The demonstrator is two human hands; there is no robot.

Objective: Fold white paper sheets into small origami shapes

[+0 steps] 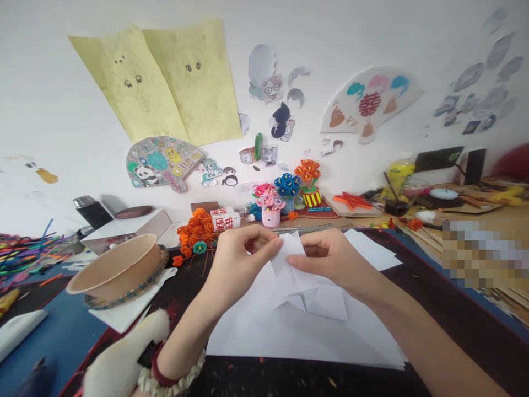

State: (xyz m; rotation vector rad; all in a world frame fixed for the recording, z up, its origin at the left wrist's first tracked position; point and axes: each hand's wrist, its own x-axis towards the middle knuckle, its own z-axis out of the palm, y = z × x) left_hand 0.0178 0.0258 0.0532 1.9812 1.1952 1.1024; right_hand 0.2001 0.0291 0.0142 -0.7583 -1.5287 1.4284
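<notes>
My left hand [250, 259] pinches the left edge of a small folded piece of white paper [292, 246]. On its right edge, my right hand [330, 256] grips the same piece between thumb and fingers. The paper is held up off the desk, with a pointed corner at its top. Below it, several larger white sheets [256, 331] lie flat on a black mat [239, 377]. On those sheets rests another folded white paper piece [326, 303], with creased flaps. The fingers behind the held paper are partly hidden.
A tan bowl [119, 267] stands tilted at the left, near a white plush thing [124, 358] by my left wrist. Orange flowers [196, 231], a bottle [231, 219] and small flower pots [271, 218] line the back. At right stands a yellow bottle [397, 176].
</notes>
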